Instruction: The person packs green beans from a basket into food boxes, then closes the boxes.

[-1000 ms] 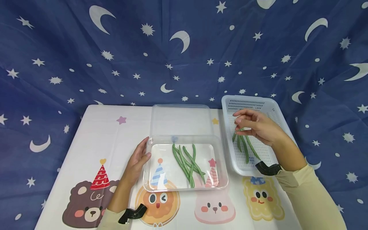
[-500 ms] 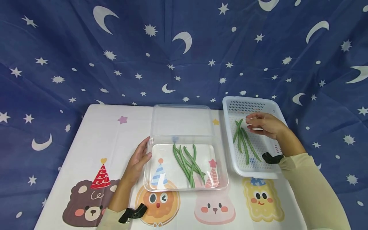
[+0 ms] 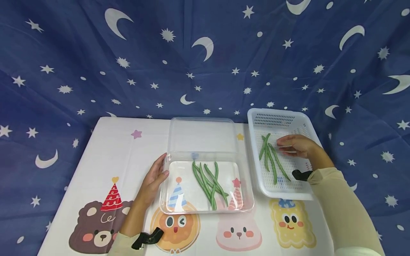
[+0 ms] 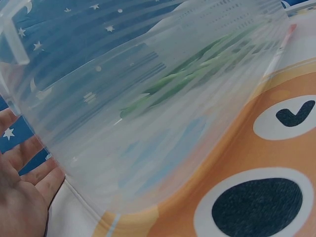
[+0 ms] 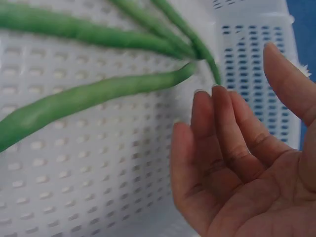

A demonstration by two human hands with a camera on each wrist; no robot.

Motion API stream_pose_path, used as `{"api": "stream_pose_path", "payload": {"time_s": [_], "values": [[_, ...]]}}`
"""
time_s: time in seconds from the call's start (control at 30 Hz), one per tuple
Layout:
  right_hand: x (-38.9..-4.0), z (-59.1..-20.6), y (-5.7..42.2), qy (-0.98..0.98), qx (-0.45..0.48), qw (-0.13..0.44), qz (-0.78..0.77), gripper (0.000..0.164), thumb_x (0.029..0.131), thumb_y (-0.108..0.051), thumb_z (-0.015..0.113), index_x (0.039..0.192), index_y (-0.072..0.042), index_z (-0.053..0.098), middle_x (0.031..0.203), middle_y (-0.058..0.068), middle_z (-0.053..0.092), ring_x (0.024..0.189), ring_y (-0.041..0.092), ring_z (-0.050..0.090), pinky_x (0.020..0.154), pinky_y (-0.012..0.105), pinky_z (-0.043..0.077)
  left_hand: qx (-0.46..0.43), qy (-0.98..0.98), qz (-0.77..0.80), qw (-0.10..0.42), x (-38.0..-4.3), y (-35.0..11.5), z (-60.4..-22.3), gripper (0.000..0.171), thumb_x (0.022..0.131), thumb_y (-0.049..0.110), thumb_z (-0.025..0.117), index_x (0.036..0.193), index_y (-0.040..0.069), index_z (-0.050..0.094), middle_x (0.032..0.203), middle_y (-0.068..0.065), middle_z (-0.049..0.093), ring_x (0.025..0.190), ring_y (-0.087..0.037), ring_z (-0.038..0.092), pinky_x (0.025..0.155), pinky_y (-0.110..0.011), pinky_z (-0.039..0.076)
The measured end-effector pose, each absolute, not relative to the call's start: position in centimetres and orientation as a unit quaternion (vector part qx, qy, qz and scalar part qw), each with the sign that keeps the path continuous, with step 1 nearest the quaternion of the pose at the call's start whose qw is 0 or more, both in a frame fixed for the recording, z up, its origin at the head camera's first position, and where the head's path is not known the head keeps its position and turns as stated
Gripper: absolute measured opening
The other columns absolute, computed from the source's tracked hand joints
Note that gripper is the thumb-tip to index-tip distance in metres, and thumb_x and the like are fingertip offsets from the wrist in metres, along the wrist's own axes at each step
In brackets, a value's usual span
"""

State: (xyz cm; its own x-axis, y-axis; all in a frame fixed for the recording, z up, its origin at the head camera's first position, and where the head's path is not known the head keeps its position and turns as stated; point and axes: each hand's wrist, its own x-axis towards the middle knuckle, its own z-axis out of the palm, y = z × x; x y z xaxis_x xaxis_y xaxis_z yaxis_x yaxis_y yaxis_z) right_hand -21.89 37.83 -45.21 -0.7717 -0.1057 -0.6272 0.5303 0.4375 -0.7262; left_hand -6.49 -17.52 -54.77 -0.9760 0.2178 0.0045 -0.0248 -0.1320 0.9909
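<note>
In the head view my left hand (image 3: 153, 180) rests against the left side of a clear plastic container (image 3: 206, 209). Several green beans (image 3: 209, 181) lie inside, blurred through the plastic in the left wrist view. My right hand (image 3: 298, 146) hovers inside a white perforated basket (image 3: 261, 186), to the right of more green beans (image 3: 272, 160). In the right wrist view its fingers bend slightly, the thumb stands apart, and nothing is between them. The fingertips are near the ends of the beans (image 5: 98, 96); contact cannot be judged.
A clear lid-like panel (image 3: 203, 135) lies flat behind the container. Both stand on a white table cover (image 3: 128, 153) printed with cartoon figures. Behind the table hangs a blue curtain (image 3: 128, 96) with moons and stars. The basket sits at the table's right side.
My right hand has moved from above the beans to their right and somewhat nearer me, uncovering them in the head view. The left hand and the container have stayed put.
</note>
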Motion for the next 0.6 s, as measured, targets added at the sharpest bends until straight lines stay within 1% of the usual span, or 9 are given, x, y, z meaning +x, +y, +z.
{"api": "stream_pose_path", "payload": {"time_s": [0.13,0.23,0.37,0.47,0.6], "values": [[-22.1,-46.3,38.1,0.781,0.163,0.351,-0.490,0.020,0.097,-0.031,0.072,0.112,-0.019,0.070,0.099,-0.009,0.075,0.096,0.011,0.068,0.087,0.035,0.057,0.074,0.654,0.749,0.078,-6.5,-17.4,-54.7,0.066,0.105,0.014,0.049,0.164,0.017,0.020,0.172,-0.010,0.016,0.158,-0.037,0.017,0.110,-0.010,0.036],[-22.2,-46.9,38.1,0.780,0.188,0.371,-0.467,0.017,0.095,-0.034,0.074,0.105,-0.020,0.072,0.090,-0.007,0.073,0.086,0.010,0.064,0.080,0.033,0.054,0.073,0.655,0.748,0.078,-6.4,-17.3,-54.8,0.066,0.105,0.014,0.050,0.164,0.017,0.020,0.172,-0.009,0.015,0.158,-0.036,0.016,0.111,-0.009,0.035],[-22.4,-47.2,38.1,0.792,0.193,0.382,-0.435,0.020,0.093,-0.037,0.075,0.098,-0.019,0.070,0.081,-0.007,0.069,0.076,0.009,0.059,0.073,0.030,0.051,0.070,0.658,0.745,0.081,-6.4,-17.2,-54.8,0.066,0.105,0.015,0.050,0.164,0.019,0.020,0.173,-0.007,0.014,0.159,-0.035,0.014,0.110,-0.009,0.034],[-22.5,-47.3,37.9,0.805,0.177,0.391,-0.410,0.024,0.094,-0.040,0.074,0.094,-0.017,0.068,0.073,-0.007,0.064,0.067,0.009,0.054,0.066,0.027,0.048,0.070,0.659,0.744,0.084,-6.5,-17.3,-54.8,0.065,0.106,0.016,0.049,0.164,0.020,0.020,0.173,-0.006,0.014,0.159,-0.034,0.014,0.110,-0.010,0.035],[-22.4,-47.5,37.5,0.816,0.177,0.381,-0.397,0.028,0.092,-0.043,0.075,0.093,-0.016,0.067,0.069,-0.007,0.062,0.064,0.010,0.052,0.064,0.027,0.046,0.068,0.658,0.745,0.088,-6.6,-17.4,-54.7,0.065,0.106,0.016,0.049,0.164,0.022,0.020,0.173,-0.005,0.013,0.159,-0.031,0.013,0.111,-0.010,0.034]]}}
